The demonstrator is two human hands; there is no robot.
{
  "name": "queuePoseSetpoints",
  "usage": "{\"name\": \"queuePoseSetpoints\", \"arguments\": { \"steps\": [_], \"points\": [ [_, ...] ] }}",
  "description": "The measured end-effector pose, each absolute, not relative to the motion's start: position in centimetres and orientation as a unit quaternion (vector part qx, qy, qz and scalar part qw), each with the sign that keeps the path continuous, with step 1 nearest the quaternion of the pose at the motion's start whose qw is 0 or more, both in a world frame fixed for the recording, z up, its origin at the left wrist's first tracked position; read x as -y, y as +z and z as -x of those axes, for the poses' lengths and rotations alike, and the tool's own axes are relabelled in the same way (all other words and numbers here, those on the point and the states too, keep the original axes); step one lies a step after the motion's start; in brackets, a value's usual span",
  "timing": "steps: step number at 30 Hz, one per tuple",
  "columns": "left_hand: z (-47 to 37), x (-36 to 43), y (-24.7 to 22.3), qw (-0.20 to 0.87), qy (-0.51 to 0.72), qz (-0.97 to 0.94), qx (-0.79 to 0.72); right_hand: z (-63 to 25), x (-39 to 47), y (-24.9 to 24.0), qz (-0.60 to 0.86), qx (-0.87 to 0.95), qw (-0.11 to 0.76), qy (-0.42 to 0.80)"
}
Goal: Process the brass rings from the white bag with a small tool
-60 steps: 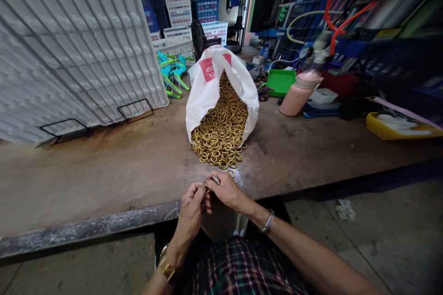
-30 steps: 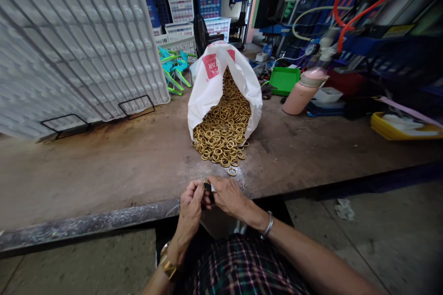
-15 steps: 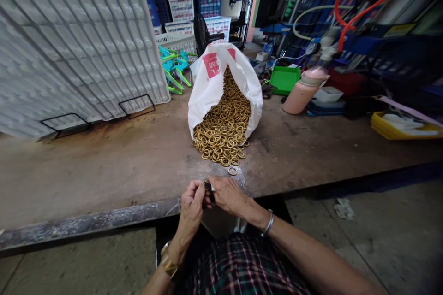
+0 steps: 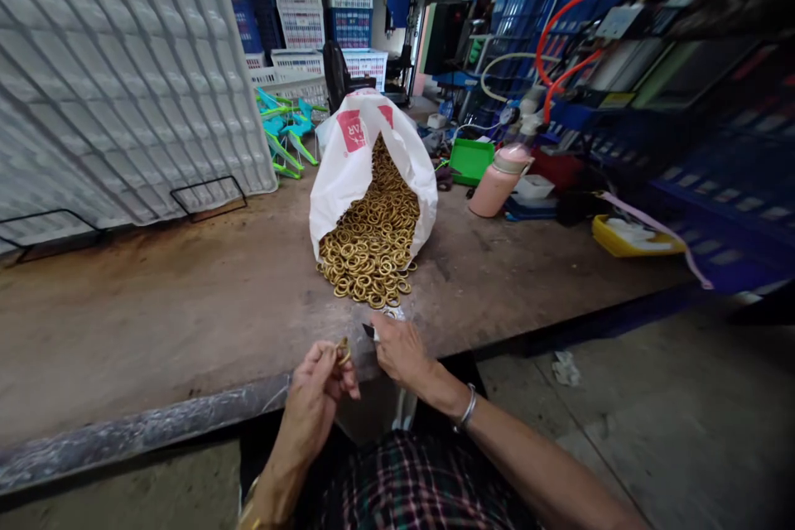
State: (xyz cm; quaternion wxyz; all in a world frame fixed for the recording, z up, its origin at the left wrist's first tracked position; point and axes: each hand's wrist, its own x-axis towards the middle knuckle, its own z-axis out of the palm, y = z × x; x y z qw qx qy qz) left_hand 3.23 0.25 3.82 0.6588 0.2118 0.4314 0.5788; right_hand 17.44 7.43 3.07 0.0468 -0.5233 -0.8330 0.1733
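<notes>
Between the thumb and fingers of my left hand (image 4: 315,387) is a single brass-coloured ring (image 4: 344,353), over the table's front edge. My right hand (image 4: 405,353) is closed on a small knife (image 4: 368,331); its dark pointed blade sticks out to the left, and most of the handle is hidden. A short gap separates the blade from the ring. Just beyond my hands, a heap of similar brass rings (image 4: 371,252) spills from the mouth of a white plastic bag (image 4: 339,182) lying on the table. A few loose rings are close to my right fingertips.
White ribbed trays (image 4: 124,74) stand on edge at left, by black wire stands (image 4: 208,197). Teal and green clamps (image 4: 286,132) sit behind. To the right are a green tray (image 4: 470,161), a pink bottle (image 4: 498,182) and a yellow tray (image 4: 621,242) on the wooden table (image 4: 155,298).
My hands have drawn apart, the left with the ring and the right with the knife. The ring and blade now show plainly. The camera has turned somewhat to the right.
</notes>
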Motion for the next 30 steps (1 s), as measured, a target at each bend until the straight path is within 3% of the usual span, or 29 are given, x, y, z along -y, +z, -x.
{"name": "queuePoseSetpoints", "arguments": {
  "steps": [3, 7, 22, 30],
  "points": [
    [-3.0, -1.0, 3.1, 0.677, 0.594, -0.131, -0.414, -18.6, -7.6, 2.4, 0.586, 0.793, 0.083, 0.147],
    [-2.9, -1.4, 2.1, 0.683, 0.596, -0.084, -0.414, -18.9, -7.9, 1.8, 0.626, 0.767, 0.071, 0.122],
    [-2.0, -1.8, 2.1, 0.719, 0.586, 0.003, -0.374, -18.4, -7.9, 1.4, 0.616, 0.78, 0.075, 0.083],
    [-2.6, -1.9, 2.3, 0.701, 0.589, -0.074, -0.395, -18.7, -7.6, 1.8, 0.605, 0.785, 0.088, 0.105]
  ]
}}
